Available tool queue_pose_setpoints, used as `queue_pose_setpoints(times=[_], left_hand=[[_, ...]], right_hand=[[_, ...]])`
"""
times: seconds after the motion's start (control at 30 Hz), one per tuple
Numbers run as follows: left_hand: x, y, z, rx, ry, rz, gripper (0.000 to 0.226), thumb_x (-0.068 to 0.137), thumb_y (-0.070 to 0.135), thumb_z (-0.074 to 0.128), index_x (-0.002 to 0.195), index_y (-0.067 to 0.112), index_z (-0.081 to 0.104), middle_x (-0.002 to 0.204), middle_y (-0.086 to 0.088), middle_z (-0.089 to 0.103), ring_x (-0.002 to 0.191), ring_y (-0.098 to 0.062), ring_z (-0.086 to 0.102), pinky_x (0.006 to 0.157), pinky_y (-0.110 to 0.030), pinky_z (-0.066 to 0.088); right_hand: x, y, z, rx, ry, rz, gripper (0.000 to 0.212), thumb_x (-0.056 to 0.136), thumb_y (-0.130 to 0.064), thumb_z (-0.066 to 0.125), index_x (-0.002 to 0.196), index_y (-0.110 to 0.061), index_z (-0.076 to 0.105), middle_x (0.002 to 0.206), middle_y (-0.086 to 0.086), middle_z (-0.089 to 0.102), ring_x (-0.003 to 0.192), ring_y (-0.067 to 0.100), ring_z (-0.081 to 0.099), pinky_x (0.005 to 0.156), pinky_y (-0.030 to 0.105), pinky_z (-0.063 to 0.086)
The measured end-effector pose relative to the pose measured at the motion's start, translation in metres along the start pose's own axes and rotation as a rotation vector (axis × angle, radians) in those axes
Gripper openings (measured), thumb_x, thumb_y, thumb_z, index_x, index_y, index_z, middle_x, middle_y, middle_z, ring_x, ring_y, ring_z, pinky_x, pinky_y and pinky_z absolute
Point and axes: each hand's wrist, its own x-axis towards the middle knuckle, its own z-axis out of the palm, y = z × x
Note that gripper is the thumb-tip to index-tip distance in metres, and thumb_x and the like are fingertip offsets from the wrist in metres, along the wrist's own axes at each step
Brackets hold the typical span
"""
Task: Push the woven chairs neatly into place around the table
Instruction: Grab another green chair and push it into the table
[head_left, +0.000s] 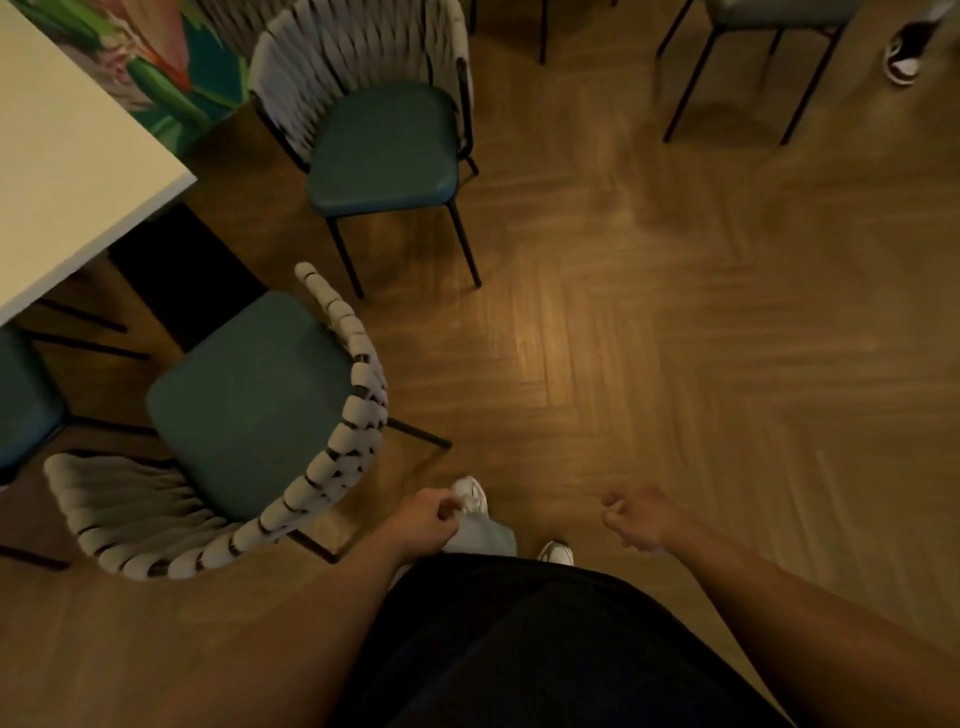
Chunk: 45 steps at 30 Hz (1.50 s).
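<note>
Woven chairs (249, 415) (384, 145) near the table (78, 156) corner, hands (426, 519) (641, 517) just beside one.

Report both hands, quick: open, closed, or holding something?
Left hand: open, loosely curled, holding nothing.
Right hand: open, loosely curled, holding nothing.
</note>
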Motion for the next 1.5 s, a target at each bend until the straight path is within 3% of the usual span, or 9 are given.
queue_pose_setpoints(times=[0.2, 0.37, 0.53, 0.7, 1.03, 1.17, 1.3, 1.37, 1.5], left_hand=[[0.060, 0.010, -0.040, -0.011, -0.022, -0.076, 0.032, 0.093, 0.015, 0.056, 0.124, 0.011, 0.062, 0.121, -0.007, 0.065, 0.104, -0.018, 0.061, 0.087, -0.026, 0.049], [0.138, 0.042, -0.089, -0.009, -0.056, -0.081, 0.030, 0.094, 0.023, 0.058, 0.122, 0.014, 0.065, 0.124, -0.006, 0.066, 0.111, -0.018, 0.061, 0.098, -0.030, 0.048], [0.220, 0.103, -0.175, 0.002, -0.064, -0.003, 0.030, 0.096, 0.020, 0.056, 0.125, 0.014, 0.063, 0.123, -0.009, 0.065, 0.109, -0.023, 0.063, 0.095, -0.035, 0.051], [0.283, 0.167, -0.265, -0.041, 0.013, 0.052, 0.031, 0.097, 0.015, 0.055, 0.127, 0.013, 0.061, 0.118, -0.004, 0.061, 0.106, -0.019, 0.062, 0.087, -0.029, 0.051], [0.388, 0.241, -0.355, -0.189, 0.098, -0.096, 0.025, 0.097, 0.017, 0.055, 0.120, 0.016, 0.064, 0.103, -0.002, 0.060, 0.101, -0.021, 0.061, 0.095, -0.035, 0.053], [0.425, 0.275, -0.374, -0.318, 0.138, -0.212, 0.024, 0.096, 0.015, 0.055, 0.118, 0.013, 0.063, 0.111, -0.014, 0.065, 0.104, -0.029, 0.064, 0.095, -0.038, 0.053], [0.458, 0.327, -0.395, -0.470, 0.224, -0.260, 0.029, 0.094, 0.015, 0.055, 0.121, 0.011, 0.063, 0.096, -0.009, 0.067, 0.086, -0.020, 0.064, 0.078, -0.029, 0.052], [0.474, 0.353, -0.407, -0.530, 0.272, -0.244, 0.028, 0.094, 0.014, 0.055, 0.121, 0.009, 0.063, 0.091, -0.008, 0.066, 0.078, -0.015, 0.061, 0.073, -0.025, 0.051], [0.505, 0.393, -0.435, -0.639, 0.312, -0.229, 0.031, 0.095, 0.012, 0.055, 0.123, 0.004, 0.063, 0.102, -0.015, 0.067, 0.087, -0.018, 0.061, 0.089, -0.033, 0.052]], right_hand=[[0.041, -0.018, -0.062, -0.005, -0.041, 0.017, 0.043, 0.100, -0.026, 0.050, 0.141, -0.012, 0.050, 0.112, 0.007, 0.065, 0.088, 0.015, 0.060, 0.057, 0.017, 0.040], [0.096, -0.042, -0.134, 0.025, -0.016, 0.051, 0.044, 0.101, -0.030, 0.050, 0.141, -0.012, 0.048, 0.092, 0.000, 0.061, 0.082, 0.014, 0.061, 0.058, 0.018, 0.044], [0.152, -0.090, -0.215, 0.048, 0.039, 0.079, 0.041, 0.101, -0.029, 0.050, 0.139, -0.014, 0.050, 0.106, 0.013, 0.068, 0.089, 0.022, 0.068, 0.068, 0.027, 0.053], [0.206, -0.148, -0.287, 0.141, 0.081, 0.037, 0.040, 0.098, -0.026, 0.056, 0.136, -0.011, 0.055, 0.110, 0.008, 0.065, 0.087, 0.021, 0.068, 0.069, 0.029, 0.055], [0.337, -0.227, -0.450, -0.087, 0.040, -0.102, 0.034, 0.097, -0.022, 0.057, 0.129, -0.012, 0.061, 0.107, 0.012, 0.069, 0.087, 0.025, 0.069, 0.070, 0.030, 0.052], [0.394, -0.254, -0.531, -0.233, -0.014, -0.177, 0.032, 0.097, -0.022, 0.057, 0.126, -0.010, 0.063, 0.113, 0.003, 0.064, 0.088, 0.021, 0.064, 0.074, 0.030, 0.049], [0.444, -0.287, -0.608, -0.366, -0.084, -0.235, 0.034, 0.097, -0.024, 0.058, 0.126, -0.008, 0.062, 0.110, 0.017, 0.071, 0.093, 0.030, 0.071, 0.062, 0.026, 0.046], [0.464, -0.310, -0.641, -0.408, -0.104, -0.251, 0.035, 0.097, -0.026, 0.058, 0.127, -0.009, 0.060, 0.106, 0.017, 0.072, 0.091, 0.029, 0.071, 0.068, 0.031, 0.051], [0.500, -0.353, -0.688, -0.453, -0.158, -0.284, 0.035, 0.097, -0.029, 0.058, 0.128, -0.012, 0.059, 0.099, 0.018, 0.073, 0.084, 0.028, 0.072, 0.078, 0.039, 0.056]])
